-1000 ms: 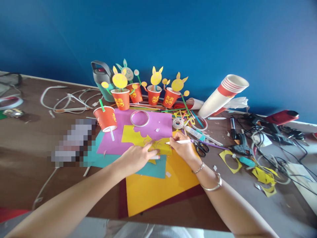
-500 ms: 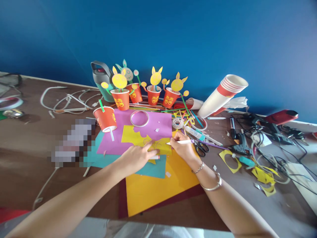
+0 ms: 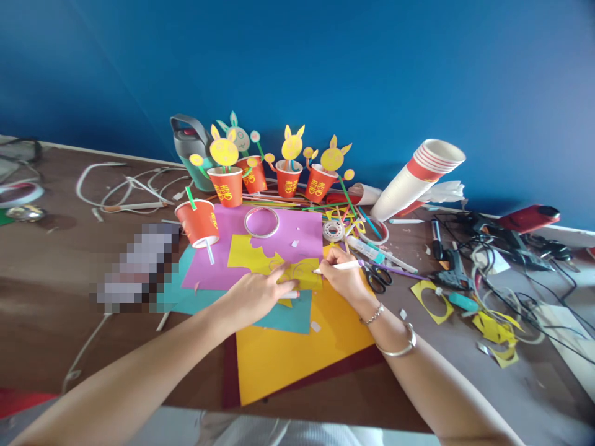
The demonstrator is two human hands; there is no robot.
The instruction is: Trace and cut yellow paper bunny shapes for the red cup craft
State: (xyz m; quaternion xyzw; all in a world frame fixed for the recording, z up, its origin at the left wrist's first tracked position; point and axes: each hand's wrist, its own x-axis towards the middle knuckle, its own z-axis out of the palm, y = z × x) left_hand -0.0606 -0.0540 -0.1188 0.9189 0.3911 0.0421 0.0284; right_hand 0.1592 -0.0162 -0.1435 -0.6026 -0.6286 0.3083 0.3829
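The yellow cut-out [image 3: 246,254] lies flat under both my hands, partly on the purple sheet [image 3: 297,234] and partly over the sheets nearer me. The brown table [image 3: 46,322] runs out well past my hands on every side. Directly beneath my wrists, reaching back toward my body, is the big yellow sheet [image 3: 288,356]. Under my left hand's heel a teal sheet [image 3: 290,317] shows between it and the cut-out. Far beyond my right hand, off to its outer side, a stack of paper cups [image 3: 413,179] lies tipped over. Straight beyond my fingertips stands a row of red cups with yellow bunny heads [image 3: 288,176], and a single red cup [image 3: 199,222] sits tilted beyond my left hand on its outer side. My left hand [image 3: 258,296] is laid open, palm down, fingers stretched forward and pressing on the cut-out's near edge; it grips nothing. My right hand [image 3: 343,280] is closed around a white pen [image 3: 341,266], which lies nearly level with its tip toward my left hand and touching the cut-out's right end. A clear tape ring [image 3: 262,222] rests on the purple sheet, beyond the gap between my hands. The scissors [image 3: 377,277] lie just beside my right hand on its outer side, and a small tape roll [image 3: 333,231] sits just beyond my right knuckles.
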